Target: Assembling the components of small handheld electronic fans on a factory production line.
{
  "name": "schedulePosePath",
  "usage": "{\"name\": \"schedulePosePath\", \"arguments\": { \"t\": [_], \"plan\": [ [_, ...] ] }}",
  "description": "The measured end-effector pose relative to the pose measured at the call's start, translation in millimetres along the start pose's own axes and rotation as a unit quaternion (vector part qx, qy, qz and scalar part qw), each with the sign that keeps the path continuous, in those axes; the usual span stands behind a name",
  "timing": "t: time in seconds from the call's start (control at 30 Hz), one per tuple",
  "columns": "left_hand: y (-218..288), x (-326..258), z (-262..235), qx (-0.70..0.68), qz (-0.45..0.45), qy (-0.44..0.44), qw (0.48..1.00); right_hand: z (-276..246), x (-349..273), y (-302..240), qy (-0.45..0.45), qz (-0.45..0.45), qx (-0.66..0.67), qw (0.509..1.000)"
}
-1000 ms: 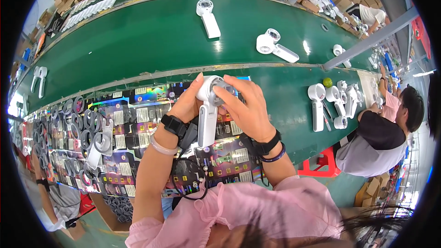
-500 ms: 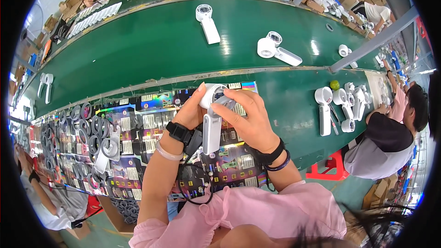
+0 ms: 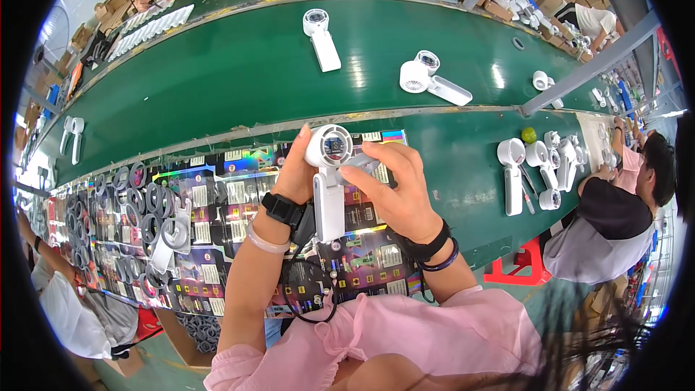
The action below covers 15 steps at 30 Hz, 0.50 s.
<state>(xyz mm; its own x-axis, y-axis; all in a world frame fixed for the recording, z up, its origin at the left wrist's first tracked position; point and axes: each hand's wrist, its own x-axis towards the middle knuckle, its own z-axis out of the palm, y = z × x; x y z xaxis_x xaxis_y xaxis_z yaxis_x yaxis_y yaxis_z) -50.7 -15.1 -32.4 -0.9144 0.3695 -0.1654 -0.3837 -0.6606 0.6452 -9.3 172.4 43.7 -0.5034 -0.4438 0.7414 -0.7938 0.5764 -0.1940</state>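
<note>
My left hand [image 3: 293, 177] grips a white handheld fan [image 3: 329, 210] by the side of its round head, its handle pointing down toward me. The head's round opening faces up and shows dark parts and a little red inside. Just right of the head, my right hand [image 3: 402, 195] pinches a grey ring [image 3: 365, 166] between thumb and fingers. The ring is partly hidden by those fingers and sits clear of the opening. Beneath both hands lies a dark, colourful printed sheet [image 3: 235, 228].
Several grey rings [image 3: 150, 228] and a white fan part [image 3: 163, 253] lie on the sheet at left. Fans, including one white fan [image 3: 326, 51], rest on the green belt [image 3: 217, 76] beyond. More white fans [image 3: 512, 174] stand right, near a seated co-worker [image 3: 608, 210]. A metal post [image 3: 594, 61] slants there.
My right hand has drawn the grey ring off the fan head to the right, uncovering the opening. The held fan has tilted toward upright view. Fans on the belt have shifted slightly left.
</note>
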Motion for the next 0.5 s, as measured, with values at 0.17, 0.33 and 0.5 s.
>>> {"name": "schedulePosePath", "arguments": {
  "t": [0.17, 0.33, 0.5],
  "plan": [
    [13, -8, 7, -0.072, -0.040, -0.071, 0.994, 1, -5, 3, -0.003, 0.033, -0.040, 0.999],
    [16, -9, 18, -0.079, -0.036, -0.085, 0.993, 4, -4, 8, -0.035, 0.060, -0.084, 0.994],
    [15, -7, 9, -0.062, -0.039, -0.054, 0.996, 7, -5, 11, -0.053, 0.104, 0.024, 0.993]
  ]
}}
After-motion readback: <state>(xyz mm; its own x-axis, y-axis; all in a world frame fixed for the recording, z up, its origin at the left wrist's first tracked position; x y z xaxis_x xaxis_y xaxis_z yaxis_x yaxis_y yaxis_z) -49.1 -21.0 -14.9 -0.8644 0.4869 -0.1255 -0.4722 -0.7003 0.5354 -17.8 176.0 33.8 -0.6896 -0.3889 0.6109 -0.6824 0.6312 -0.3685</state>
